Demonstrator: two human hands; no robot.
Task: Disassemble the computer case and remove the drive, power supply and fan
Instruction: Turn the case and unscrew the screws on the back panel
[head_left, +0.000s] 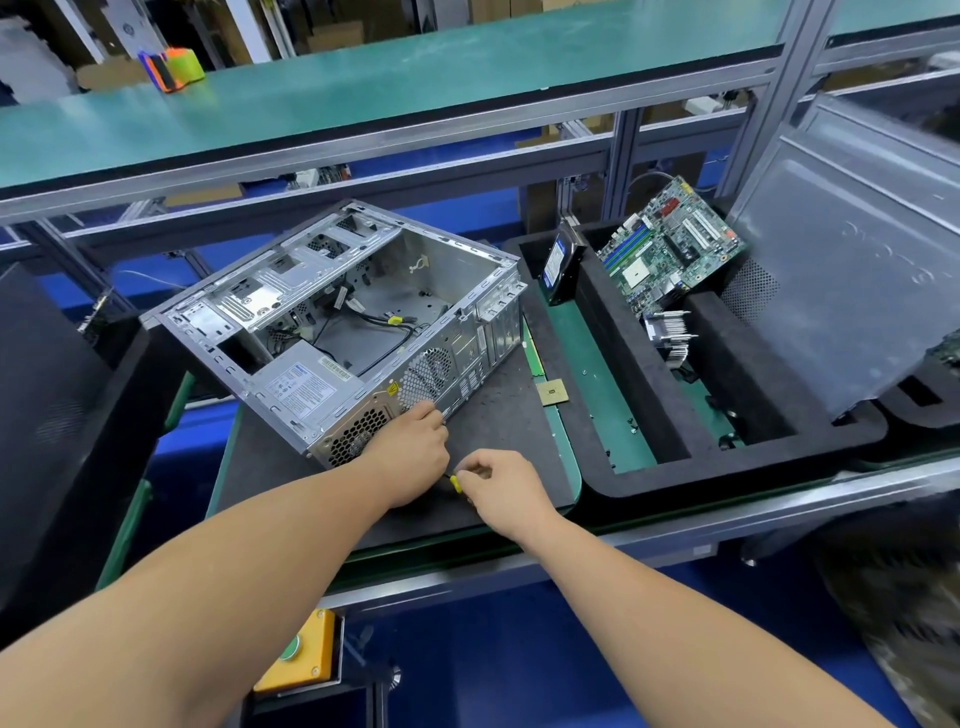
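Observation:
The open grey computer case (467, 291) lies on its side on a black mat (498, 415). The power supply (306, 384) sits in its near corner, with loose black cables (374, 322) on the case floor. My left hand (410, 452) rests against the rear panel beside the fan grille (428, 371), its fingers curled at the panel; what they pinch is hidden. My right hand (501, 480) grips a yellow-handled screwdriver (455, 483) that points toward the case rear. A drive (558, 267) stands on edge in the black foam tray (639, 483) to the right.
A motherboard (670, 244) and a heatsink (670, 332) lie in the foam tray. A grey side panel (852, 270) leans at the right. A CPU chip (551, 391) lies at the mat's edge. Small screws lie on the green tray floor (597, 384). A yellow button box (301, 652) sits below the bench.

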